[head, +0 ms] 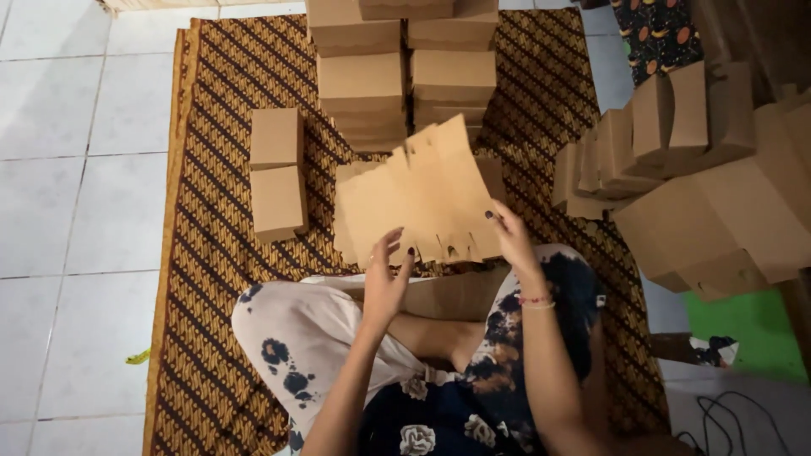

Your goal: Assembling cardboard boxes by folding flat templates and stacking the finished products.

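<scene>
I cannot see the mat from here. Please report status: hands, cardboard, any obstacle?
Left hand and right hand both grip the flat cardboard blank by its lower edge. Blank held above the lap. Folded boxes stand apart; nothing obstructs.

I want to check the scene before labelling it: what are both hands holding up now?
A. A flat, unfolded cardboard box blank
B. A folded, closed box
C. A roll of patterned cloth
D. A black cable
A: the left hand and right hand grip the lower edge of a flat cardboard blank with cut flaps, raised above the patterned mat.
</scene>
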